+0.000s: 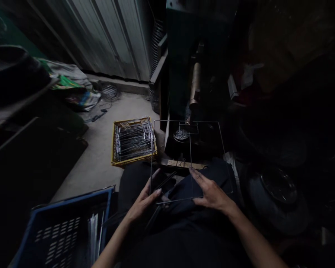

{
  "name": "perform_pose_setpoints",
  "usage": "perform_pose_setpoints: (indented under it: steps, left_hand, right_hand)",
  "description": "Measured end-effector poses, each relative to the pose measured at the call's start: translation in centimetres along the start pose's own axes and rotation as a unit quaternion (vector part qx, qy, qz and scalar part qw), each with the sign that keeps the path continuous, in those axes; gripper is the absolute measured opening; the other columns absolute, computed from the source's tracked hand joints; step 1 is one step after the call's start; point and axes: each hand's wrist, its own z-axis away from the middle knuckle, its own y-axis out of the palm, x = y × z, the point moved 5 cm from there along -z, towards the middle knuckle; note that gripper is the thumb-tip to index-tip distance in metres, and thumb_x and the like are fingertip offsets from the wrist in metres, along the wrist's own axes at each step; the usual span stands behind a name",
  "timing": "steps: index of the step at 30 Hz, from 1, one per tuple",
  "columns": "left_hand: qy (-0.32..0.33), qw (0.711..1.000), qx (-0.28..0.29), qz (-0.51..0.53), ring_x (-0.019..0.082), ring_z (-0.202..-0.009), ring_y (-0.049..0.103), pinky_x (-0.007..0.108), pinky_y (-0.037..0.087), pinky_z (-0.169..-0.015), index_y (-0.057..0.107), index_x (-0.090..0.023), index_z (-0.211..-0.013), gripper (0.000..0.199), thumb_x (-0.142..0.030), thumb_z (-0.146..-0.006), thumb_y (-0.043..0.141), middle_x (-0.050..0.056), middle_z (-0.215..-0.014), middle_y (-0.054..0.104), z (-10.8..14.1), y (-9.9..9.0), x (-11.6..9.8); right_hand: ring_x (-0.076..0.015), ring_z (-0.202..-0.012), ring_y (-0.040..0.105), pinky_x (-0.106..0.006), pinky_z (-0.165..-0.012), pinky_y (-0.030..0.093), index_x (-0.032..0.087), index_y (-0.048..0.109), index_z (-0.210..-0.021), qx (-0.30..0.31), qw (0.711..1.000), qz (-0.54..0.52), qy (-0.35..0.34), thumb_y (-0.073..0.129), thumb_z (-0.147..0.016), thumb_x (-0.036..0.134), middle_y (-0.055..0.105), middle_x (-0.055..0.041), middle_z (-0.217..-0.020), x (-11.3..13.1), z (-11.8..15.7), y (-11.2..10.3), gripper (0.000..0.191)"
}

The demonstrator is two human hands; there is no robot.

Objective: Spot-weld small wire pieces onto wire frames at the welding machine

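A thin rectangular wire frame (pixel 190 149) is held up over the person's lap, with a crossbar down its middle and a small wire rectangle at its far side. My left hand (pixel 145 197) grips the frame's near left corner between thumb and fingers. At the middle bar and the near edge, my right hand (pixel 209 190) holds the frame with thumb and fingers. The frame's far side overlaps the view of a machine's copper-coloured electrode (pixel 195 83) and a round dish of small metal bits (pixel 181 135).
A yellow crate (pixel 113 149) of wire pieces stands on the floor at left centre. Nearer, a blue crate (pixel 110 208) contains metal rods. Dark round objects (pixel 279 186) are at right, and sacks (pixel 83 89) lie by the corrugated wall.
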Motion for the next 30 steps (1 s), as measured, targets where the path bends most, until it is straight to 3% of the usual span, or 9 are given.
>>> perform_pose_setpoints:
  steps: [7, 13, 22, 30]
  left_hand:
    - [0.016, 1.0, 0.018, 0.005, 0.022, -0.066, 0.07, 0.032, 0.056, -0.065, 0.005, -0.03, -0.154, 0.092, -0.035, -0.087, 0.066, 0.006, -0.077, 0.072, -0.9, -0.4, 0.1]
    - [0.019, 0.999, 0.028, 0.0, 0.024, -0.067, 0.07, 0.033, 0.056, -0.065, -0.007, -0.027, -0.153, 0.098, -0.037, -0.088, 0.065, 0.008, -0.077, 0.073, -1.1, -0.6, 0.1]
    - [0.03, 0.999, 0.044, -0.007, 0.023, -0.065, 0.069, 0.033, 0.055, -0.065, -0.003, -0.028, -0.154, 0.091, -0.038, -0.09, 0.062, 0.008, -0.074, 0.073, -1.6, -0.6, -0.2]
    - [0.052, 0.998, 0.018, 0.003, 0.021, -0.061, 0.068, 0.03, 0.054, -0.06, -0.007, -0.025, -0.153, 0.092, -0.033, -0.091, 0.06, 0.006, -0.072, 0.072, -2.5, -0.5, -0.8]
  right_hand:
    - [-0.0254, -0.141, 0.031, -0.041, -0.115, 0.035, 0.033, 0.004, -0.155, -0.004, 1.0, -0.002, 0.004, 0.072, -0.067, 0.007, 0.019, -0.0027, -0.159, -0.2, -0.5, 0.0, 0.114]
    - [-0.025, -0.143, 0.028, -0.041, -0.115, 0.034, 0.03, 0.003, -0.156, 0.001, 1.0, 0.009, 0.009, 0.072, -0.066, 0.008, 0.017, -0.0039, -0.159, -0.4, -0.7, 0.3, 0.115]
    - [-0.0245, -0.142, 0.028, -0.04, -0.116, 0.033, 0.03, 0.006, -0.156, -0.005, 1.0, 0.0, -0.003, 0.07, -0.068, 0.006, 0.02, -0.0043, -0.159, -0.5, -0.8, 0.1, 0.112]
    - [-0.0246, -0.143, 0.028, -0.039, -0.117, 0.031, 0.027, 0.012, -0.156, -0.019, 1.0, -0.016, -0.019, 0.071, -0.067, 0.005, 0.024, -0.0056, -0.158, -0.7, -1.6, -1.0, 0.109]
